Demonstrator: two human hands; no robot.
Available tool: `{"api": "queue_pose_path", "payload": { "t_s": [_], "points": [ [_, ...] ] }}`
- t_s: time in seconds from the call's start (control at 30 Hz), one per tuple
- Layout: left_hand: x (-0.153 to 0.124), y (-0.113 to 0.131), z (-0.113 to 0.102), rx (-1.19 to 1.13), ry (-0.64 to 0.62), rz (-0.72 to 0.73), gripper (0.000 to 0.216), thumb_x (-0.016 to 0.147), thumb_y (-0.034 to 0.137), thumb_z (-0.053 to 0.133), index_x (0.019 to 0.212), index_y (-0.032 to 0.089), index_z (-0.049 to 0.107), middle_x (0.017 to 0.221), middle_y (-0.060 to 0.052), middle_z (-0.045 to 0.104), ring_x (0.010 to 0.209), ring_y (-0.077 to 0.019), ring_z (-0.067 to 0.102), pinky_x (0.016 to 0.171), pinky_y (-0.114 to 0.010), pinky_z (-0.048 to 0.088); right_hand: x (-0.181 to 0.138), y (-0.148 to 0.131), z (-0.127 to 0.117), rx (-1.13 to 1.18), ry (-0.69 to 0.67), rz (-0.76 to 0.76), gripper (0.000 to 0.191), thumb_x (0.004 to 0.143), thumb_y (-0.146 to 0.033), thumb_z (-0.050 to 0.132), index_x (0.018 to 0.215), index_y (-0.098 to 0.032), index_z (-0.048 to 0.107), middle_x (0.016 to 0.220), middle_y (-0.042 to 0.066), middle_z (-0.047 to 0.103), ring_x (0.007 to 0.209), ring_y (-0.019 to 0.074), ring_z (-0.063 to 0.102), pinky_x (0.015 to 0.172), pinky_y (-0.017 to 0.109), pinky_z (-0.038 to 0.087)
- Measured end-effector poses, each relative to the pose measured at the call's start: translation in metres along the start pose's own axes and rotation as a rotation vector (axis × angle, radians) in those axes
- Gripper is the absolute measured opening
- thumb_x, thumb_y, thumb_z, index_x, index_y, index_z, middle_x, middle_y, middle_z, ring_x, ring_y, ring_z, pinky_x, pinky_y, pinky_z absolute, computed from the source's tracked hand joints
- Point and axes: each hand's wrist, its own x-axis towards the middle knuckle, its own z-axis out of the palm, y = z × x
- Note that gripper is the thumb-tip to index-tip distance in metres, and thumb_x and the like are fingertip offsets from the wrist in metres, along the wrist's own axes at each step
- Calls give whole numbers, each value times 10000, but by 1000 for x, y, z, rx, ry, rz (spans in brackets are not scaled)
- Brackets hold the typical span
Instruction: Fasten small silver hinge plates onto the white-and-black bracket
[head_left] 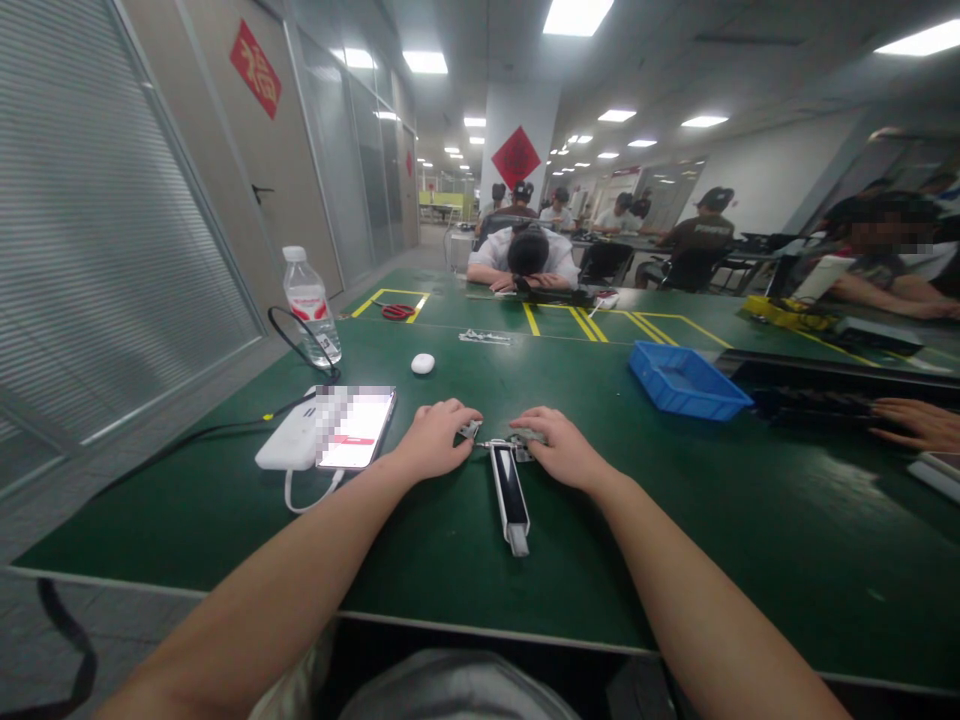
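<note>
On the green table, a slim white device with a long black face (510,485) lies between my hands, a grey tab at its near end. My left hand (441,438) is closed in a pinch on a small grey piece (470,429) just left of the device's far end. At the right of that same end, the fingers of my right hand (561,447) close on another small pale grey piece (527,436). Both pieces are partly hidden by my fingers, and their kind cannot be made out. Some small metallic bits show between the hands.
To the left are a phone (364,425), a white power bank (292,430) with cables and a water bottle (311,310). A white earbud case (423,364), red scissors (397,312) and a blue tray (686,380) lie farther back. Another person's hand (919,425) is at right.
</note>
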Motion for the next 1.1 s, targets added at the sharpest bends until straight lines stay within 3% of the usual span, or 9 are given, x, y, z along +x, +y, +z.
{"api": "queue_pose_path", "payload": {
  "t_s": [0.2,0.4,0.57,0.83,1.1],
  "points": [
    [-1,8,-6,-47,84,22,403,738,128,498,1120,232,571,1131,-63,594,1101,-244,524,949,-431,352,1,-6,-4,142,30,29,379,727,-40,505,1010,-199,701,1077,73,610,959,185,552,866,349,442],
    [-1,10,-3,-92,195,97,237,829,285,536,1052,226,589,1074,-39,637,1040,-222,559,940,-413,328,-1,-16,-8,337,24,52,340,720,-108,536,1006,-192,701,1081,67,604,778,141,544,707,302,460],
    [-1,8,1,-86,246,157,223,823,370,593,987,220,609,972,-13,660,943,-195,586,923,-389,313,-3,-23,-10,447,-7,-9,317,719,-149,567,1005,-196,697,1069,65,612,826,156,543,694,302,445],
    [-2,15,1,-96,358,175,145,827,345,595,851,207,633,832,20,703,821,-145,622,955,-369,290,-6,-38,-7,472,-12,-96,293,729,-154,576,996,-192,691,1047,69,616,815,149,549,691,291,430],
    [-1,13,3,-101,365,181,130,816,337,617,832,211,643,794,28,705,774,-138,624,927,-365,300,-6,-38,-7,470,-22,-124,298,727,-151,568,997,-198,685,1047,67,619,826,152,552,683,286,427]
  ]
}}
